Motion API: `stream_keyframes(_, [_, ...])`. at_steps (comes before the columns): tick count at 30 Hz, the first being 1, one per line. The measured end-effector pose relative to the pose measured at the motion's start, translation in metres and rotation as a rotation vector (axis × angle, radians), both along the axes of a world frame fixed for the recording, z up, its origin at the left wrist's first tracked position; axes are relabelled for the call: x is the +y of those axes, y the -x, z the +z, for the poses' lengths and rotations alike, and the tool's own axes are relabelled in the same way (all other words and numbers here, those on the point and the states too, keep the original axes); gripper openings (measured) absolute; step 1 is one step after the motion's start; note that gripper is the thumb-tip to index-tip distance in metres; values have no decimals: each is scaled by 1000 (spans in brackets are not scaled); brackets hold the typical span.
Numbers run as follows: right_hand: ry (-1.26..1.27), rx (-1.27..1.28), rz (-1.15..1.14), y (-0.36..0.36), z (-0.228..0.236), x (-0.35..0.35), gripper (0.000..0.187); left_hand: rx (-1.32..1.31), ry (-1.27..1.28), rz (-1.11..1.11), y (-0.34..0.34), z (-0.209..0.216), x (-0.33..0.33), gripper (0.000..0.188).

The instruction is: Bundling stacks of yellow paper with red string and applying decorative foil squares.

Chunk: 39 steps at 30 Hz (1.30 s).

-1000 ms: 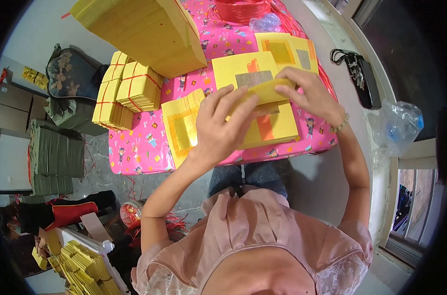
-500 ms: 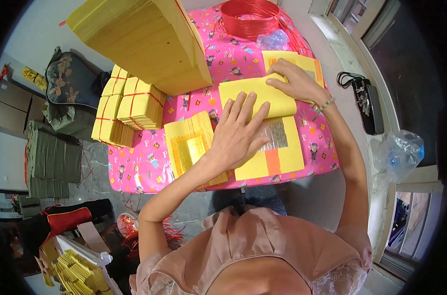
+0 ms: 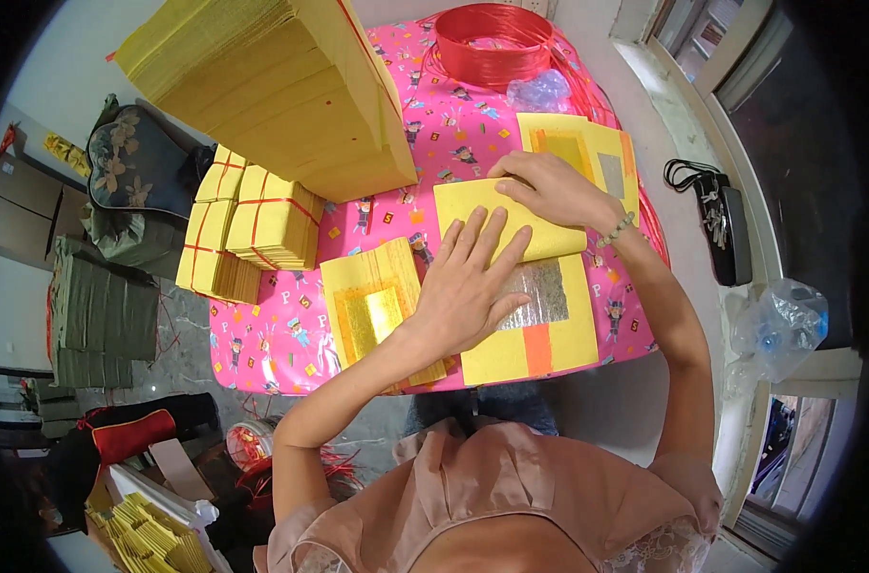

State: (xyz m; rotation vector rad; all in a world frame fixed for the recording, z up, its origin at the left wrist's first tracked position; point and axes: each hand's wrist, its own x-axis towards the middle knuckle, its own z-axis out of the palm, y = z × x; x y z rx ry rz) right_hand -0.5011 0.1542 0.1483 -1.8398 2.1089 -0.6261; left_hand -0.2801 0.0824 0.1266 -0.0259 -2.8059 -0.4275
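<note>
A yellow paper sheet (image 3: 461, 202) lies folded over on the table, its near edge rounded. Spread flat across it is my left hand (image 3: 465, 286), fingers apart, the thumb reaching over a silver patch. Along the far edge, my right hand (image 3: 560, 194) has bent fingers closed on the folded paper; the fingertips are partly hidden. Under the fold, more yellow paper (image 3: 492, 365) shows the silver patch and an orange strip. Left of it, partly behind my left forearm, rests a yellow paper pile (image 3: 341, 291) with a gold square on top.
A tall yellow paper stack (image 3: 291, 124) and red-tied yellow bundles (image 3: 277, 215) stand at left on the pink table cover (image 3: 272, 334). More patched sheets (image 3: 597, 143) lie beyond my right hand. At the back are a red strapping coil (image 3: 492, 48) and crumpled clear plastic (image 3: 539, 91).
My right hand has slid left along the paper's far edge, its fingers more bent. My left hand stays pressed on the fold. The whole table sits slightly lower in view.
</note>
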Motion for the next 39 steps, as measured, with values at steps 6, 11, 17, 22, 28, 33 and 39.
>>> stream_keyframes(6, [32,0,-24,-4,-1,2,28,-10,-16,-17,1,-3,-2,70])
stream_keyframes(11, [47,-1,-28,-5,-3,2,26,-21,-27,-23,1,-3,-3,69])
stream_keyframes(17, [33,12,-19,-5,-6,0,25,-19,-29,2,0,-3,-1,70])
stream_keyframes(22, [45,12,-15,-3,-9,0,26,-31,-9,22,2,-6,1,70])
stream_keyframes(28, [300,127,-63,-18,17,28,28,-53,8,25,3,-6,1,70])
stream_keyframes(33, [214,292,-31,-70,9,93,39,-56,-14,24,0,-9,0,68])
stream_keyframes(39, [46,239,-33,-84,0,117,57,-78,27,17,1,-8,2,68])
